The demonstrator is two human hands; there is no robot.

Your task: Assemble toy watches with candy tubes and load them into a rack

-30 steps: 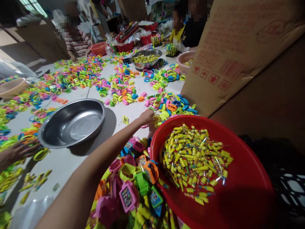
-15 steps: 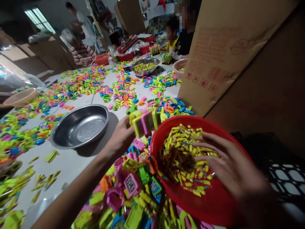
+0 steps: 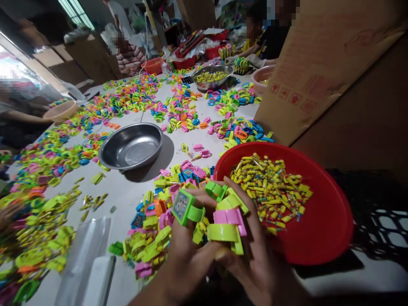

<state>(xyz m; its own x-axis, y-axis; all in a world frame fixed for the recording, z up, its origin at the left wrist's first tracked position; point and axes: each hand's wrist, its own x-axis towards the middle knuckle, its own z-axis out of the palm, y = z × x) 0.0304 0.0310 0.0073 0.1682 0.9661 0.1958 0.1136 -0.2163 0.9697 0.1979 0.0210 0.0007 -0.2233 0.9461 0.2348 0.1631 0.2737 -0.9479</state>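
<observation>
My left hand [image 3: 190, 251] and my right hand [image 3: 259, 250] meet low in the middle, fingers closed around a row of plastic toy watches [image 3: 227, 216] in green, yellow and pink. A green toy watch [image 3: 183, 207] with a square picture face sits at the fingers of my left hand. Below and to the left of my hands spreads a pile of loose toy watches [image 3: 156, 244]. Just right of them stands a red basin [image 3: 331, 229], partly filled with small yellow-wrapped pieces [image 3: 270, 191]. My hands partly hide the pile and the basin's near left rim.
A steel bowl [image 3: 132, 146] stands on the white table to the left. Clear plastic bags [image 3: 83, 255] lie at the front left. A tall cardboard box [image 3: 306, 80] borders the right side. Several people sit around the far table, with basins and more toy watches.
My right hand has left the red basin and joined my left hand at the toy watches. My left hand has come nearer with the row. The view has shifted somewhat.
</observation>
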